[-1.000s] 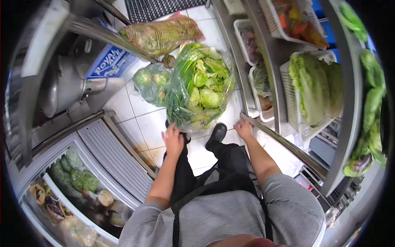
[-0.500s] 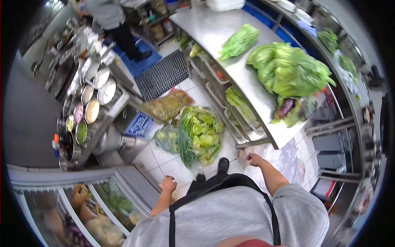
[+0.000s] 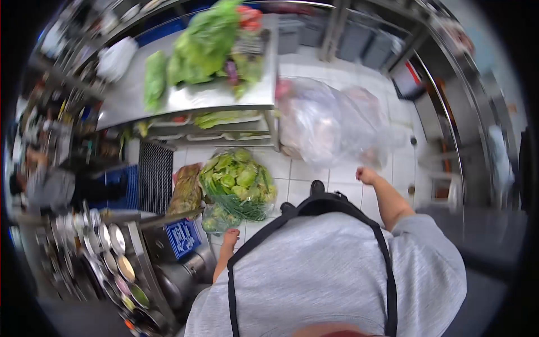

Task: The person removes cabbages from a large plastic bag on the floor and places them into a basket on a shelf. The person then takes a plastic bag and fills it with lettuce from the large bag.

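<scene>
My left hand (image 3: 230,236) hangs low at my left side, fingers loosely bent and a little apart, with nothing seen in it. It is nearest to a small clear bag of green vegetables (image 3: 218,219) on the floor. Beside that lies a bigger clear bag of leafy greens and long green stalks (image 3: 238,182). My right hand (image 3: 366,175) is held out to the right with curled fingers, and nothing shows in them. Just beyond it lies a large clear plastic bag (image 3: 325,121) with pale, blurred contents; I cannot tell whether the hand touches it.
A steel table (image 3: 126,106) bears lettuce (image 3: 205,48), a wrapped green bundle (image 3: 155,78) and an eggplant (image 3: 231,72). A brownish sack (image 3: 184,190) and blue box (image 3: 182,238) stand left, near a counter with round pans (image 3: 117,240). A co-worker (image 3: 53,182) stands far left. Grey bins (image 3: 355,42) stand behind.
My view and body have turned to the right, so the table now lies ahead and the fridge is out of sight. The large plastic bag shows fully. My left hand's spread fingers have curled in.
</scene>
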Available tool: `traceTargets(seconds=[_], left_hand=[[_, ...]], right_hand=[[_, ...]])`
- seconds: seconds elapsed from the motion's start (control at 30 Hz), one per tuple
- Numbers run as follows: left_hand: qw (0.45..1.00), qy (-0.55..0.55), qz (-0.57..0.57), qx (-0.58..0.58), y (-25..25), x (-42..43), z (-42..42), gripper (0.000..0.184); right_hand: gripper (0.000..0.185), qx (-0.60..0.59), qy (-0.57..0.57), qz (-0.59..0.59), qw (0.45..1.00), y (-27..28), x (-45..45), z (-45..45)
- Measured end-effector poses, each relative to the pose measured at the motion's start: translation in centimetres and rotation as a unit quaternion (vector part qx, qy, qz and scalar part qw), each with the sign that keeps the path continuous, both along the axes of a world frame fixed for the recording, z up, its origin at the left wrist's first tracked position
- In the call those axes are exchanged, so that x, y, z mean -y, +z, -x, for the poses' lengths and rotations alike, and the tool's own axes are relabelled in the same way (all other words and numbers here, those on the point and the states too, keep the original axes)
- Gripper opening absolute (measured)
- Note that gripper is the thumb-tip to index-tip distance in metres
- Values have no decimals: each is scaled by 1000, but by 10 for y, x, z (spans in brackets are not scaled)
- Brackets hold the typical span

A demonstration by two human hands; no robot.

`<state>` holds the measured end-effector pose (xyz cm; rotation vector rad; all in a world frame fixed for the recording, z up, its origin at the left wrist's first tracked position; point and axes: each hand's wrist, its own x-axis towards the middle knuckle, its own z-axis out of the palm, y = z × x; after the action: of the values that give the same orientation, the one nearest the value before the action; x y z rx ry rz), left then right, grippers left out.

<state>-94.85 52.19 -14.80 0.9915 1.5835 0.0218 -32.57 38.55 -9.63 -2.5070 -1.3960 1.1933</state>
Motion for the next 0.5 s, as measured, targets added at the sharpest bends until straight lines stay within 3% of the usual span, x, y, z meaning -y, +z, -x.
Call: traceTargets(seconds=[0.03, 0.17, 0.23, 0.3, 0.43, 0.5], left_hand=[[999, 9, 2, 37, -82, 13, 18, 14], [991, -108, 46, 62, -94, -26, -15, 13], [982, -155, 72, 81, -93, -43, -52, 12], [979, -179, 41, 87, -14, -72, -118, 11], [979, -198, 3, 55, -13, -103, -207, 11], [965, -246, -86, -24, -6, -103, -258, 15]], right_hand=[[6, -24, -37, -10, 999, 16, 11, 0], [12, -98, -190, -31, 976, 27, 66, 1], [18, -104, -196, 11, 975, 40, 87, -1], [33, -121, -177, 47, 976, 38, 115, -18], [31, -163, -276, 43, 946, 26, 182, -54], [28, -159, -302, 17, 940, 18, 222, -82]])
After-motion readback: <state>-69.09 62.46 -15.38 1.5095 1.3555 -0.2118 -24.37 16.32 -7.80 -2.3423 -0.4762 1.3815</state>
